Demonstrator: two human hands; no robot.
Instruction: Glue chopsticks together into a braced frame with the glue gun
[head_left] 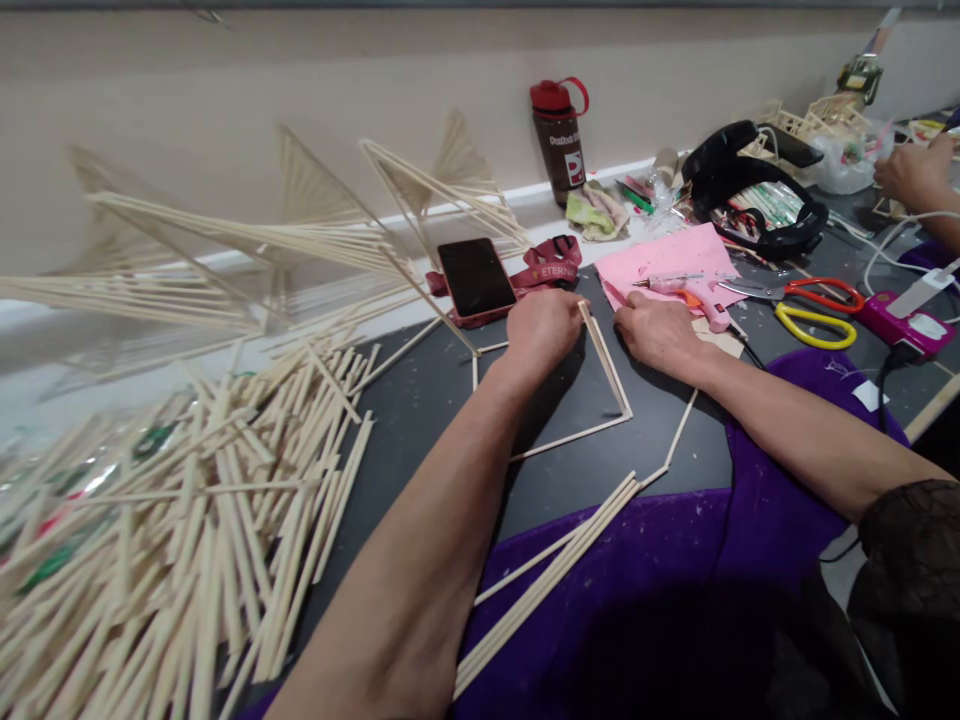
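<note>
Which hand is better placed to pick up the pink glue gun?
Right, probably: the right hand rests just beside the glue gun, while the left hand is busy gripping the stick frame at its top corner.

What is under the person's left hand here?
The left hand rests on a stick frame lying flat on the dark table. The hand covers the frame's far corner, so how the sticks meet there cannot be seen.

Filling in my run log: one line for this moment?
left hand: on stick frame | right hand: beside glue gun | loose sticks: piled left
</note>
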